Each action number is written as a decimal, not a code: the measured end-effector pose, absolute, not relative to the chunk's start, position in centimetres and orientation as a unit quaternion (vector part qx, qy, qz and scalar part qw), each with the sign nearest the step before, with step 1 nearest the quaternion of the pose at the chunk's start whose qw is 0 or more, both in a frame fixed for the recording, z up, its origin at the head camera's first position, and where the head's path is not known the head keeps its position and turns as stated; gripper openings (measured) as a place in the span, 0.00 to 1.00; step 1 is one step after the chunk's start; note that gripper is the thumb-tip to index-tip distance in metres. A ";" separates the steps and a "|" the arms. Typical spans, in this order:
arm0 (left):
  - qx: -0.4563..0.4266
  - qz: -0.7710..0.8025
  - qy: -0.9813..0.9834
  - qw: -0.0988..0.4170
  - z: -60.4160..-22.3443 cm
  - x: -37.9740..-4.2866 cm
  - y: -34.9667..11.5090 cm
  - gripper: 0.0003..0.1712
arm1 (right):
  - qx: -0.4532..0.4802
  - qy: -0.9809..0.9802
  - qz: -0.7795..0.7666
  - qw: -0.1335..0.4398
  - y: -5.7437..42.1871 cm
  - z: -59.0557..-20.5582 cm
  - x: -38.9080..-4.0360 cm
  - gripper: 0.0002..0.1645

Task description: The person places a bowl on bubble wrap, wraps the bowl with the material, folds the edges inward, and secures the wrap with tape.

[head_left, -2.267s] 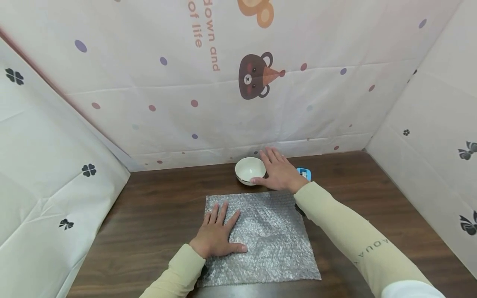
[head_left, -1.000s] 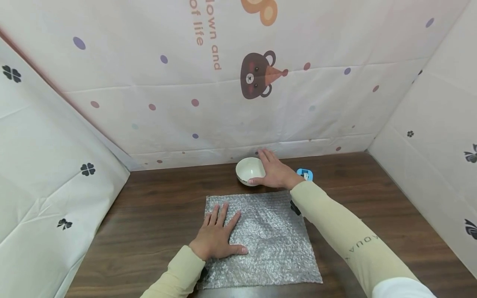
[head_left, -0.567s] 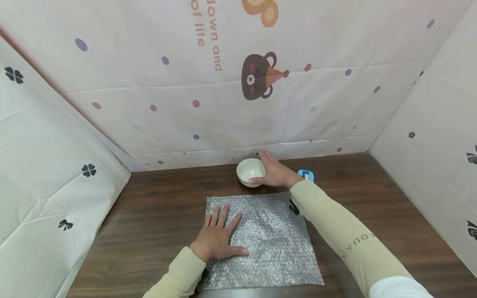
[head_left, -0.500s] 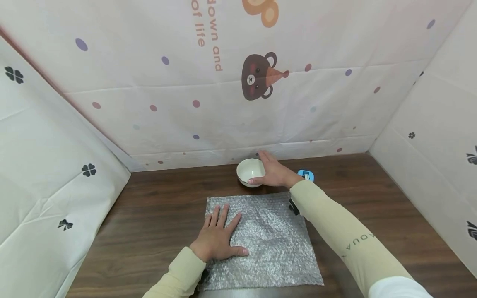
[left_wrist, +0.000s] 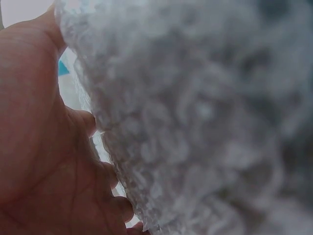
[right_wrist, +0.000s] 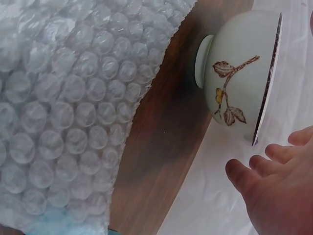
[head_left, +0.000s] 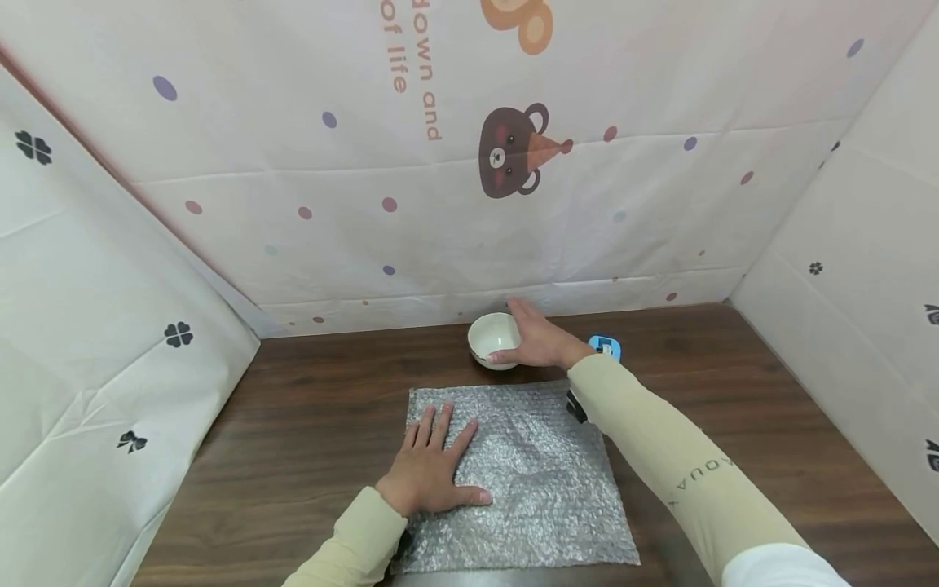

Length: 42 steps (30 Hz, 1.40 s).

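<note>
Soft, even light fills the head view, leaving silvery glints across the bubble wrap point(head_left: 535, 473) and a pale sheen on the worktop point(head_left: 308, 424) at the bottom edge. The left wrist view is dim and badly blurred; the right wrist view shows the bowl point(right_wrist: 239, 73) fairly crisply, with dark shadow beside it.

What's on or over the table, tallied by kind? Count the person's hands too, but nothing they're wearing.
Bowl: 1
Bubble wrap: 1 sheet
Blue thing: 1, partly hidden by a sleeve
Hands: 2, the left hand and the right hand
Total: 5
</note>
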<state>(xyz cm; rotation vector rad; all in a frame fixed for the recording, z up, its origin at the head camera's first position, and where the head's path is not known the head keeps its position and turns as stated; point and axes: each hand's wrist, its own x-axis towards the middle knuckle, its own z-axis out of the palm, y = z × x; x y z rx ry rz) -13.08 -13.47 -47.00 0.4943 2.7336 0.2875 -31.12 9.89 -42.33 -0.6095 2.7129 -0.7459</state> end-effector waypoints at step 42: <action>0.174 0.099 0.964 0.174 -47.1 -13.0 -13.4 0.62 | -0.231 0.954 -0.088 0.167 5.9 -41.0 -32.3 0.77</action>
